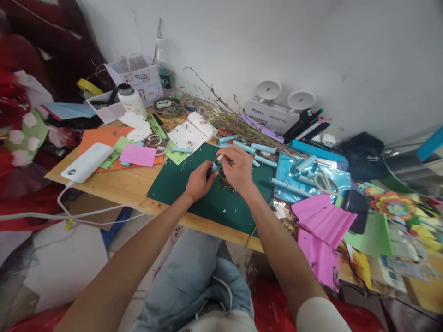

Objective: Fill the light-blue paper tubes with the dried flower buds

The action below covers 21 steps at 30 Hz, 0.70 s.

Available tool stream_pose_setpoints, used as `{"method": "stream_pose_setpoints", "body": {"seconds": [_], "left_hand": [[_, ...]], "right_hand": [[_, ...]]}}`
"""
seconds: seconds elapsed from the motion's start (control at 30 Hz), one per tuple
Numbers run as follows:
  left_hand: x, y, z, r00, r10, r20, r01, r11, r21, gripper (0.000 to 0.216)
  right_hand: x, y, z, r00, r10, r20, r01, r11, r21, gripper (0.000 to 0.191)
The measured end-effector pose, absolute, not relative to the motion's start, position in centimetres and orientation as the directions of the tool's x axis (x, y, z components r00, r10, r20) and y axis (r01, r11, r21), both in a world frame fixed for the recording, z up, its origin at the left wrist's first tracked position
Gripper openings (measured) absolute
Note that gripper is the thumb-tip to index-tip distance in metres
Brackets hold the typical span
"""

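Note:
Over the dark green mat (204,203), my left hand (200,180) is wrapped round a short blue paper tube (216,166), its mouth facing up. My right hand (239,167) pinches a small white piece (219,157), perhaps tissue, at the tube's mouth; whether it is inside the tube I cannot tell. Beneath my right hand is a heap of dry brown plant bits (225,184), partly hidden. Several more blue paper tubes (265,161) lie just beyond and to the right of my hands.
Dry twigs (221,110) lie along the wall. Scissors (326,182) rest among tubes on a blue packet (282,170). Pink folded paper (325,219) sits at the right. A white power bank (87,162) with a cable, a white bottle (131,99) and crumpled tissue (138,127) stand leftward.

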<state>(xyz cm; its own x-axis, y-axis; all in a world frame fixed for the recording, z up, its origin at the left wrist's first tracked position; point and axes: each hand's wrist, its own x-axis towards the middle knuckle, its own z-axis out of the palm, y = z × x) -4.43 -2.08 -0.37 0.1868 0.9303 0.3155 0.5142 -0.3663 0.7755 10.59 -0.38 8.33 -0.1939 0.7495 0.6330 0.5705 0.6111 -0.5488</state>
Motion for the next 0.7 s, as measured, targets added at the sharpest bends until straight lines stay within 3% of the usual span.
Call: {"method": "stream_pose_setpoints", "body": {"seconds": [0.17, 0.27, 0.53, 0.7], "left_hand": [[-4.2, -2.2, -0.1, 0.172, 0.933, 0.316, 0.516, -0.359, 0.778, 0.016], [-4.2, -2.1, -0.2, 0.163, 0.936, 0.312, 0.510, -0.350, 0.786, 0.018], [-4.4, -2.1, 0.0, 0.173, 0.938, 0.301, 0.517, -0.347, 0.783, 0.017], [-4.3, -2.1, -0.1, 0.172, 0.940, 0.295, 0.538, -0.341, 0.771, 0.017]], "right_hand": [[10.1, -1.0, 9.5, -0.139, 0.829, 0.542, 0.539, 0.522, -0.661, 0.022], [9.6, -1.3, 9.8, -0.090, 0.849, 0.520, 0.558, 0.475, -0.680, 0.011], [9.3, -0.9, 9.8, 0.029, 0.859, 0.512, 0.604, 0.393, -0.693, 0.026], [9.8, -0.7, 10.5, -0.104, 0.876, 0.471, 0.586, 0.437, -0.683, 0.025]]}}
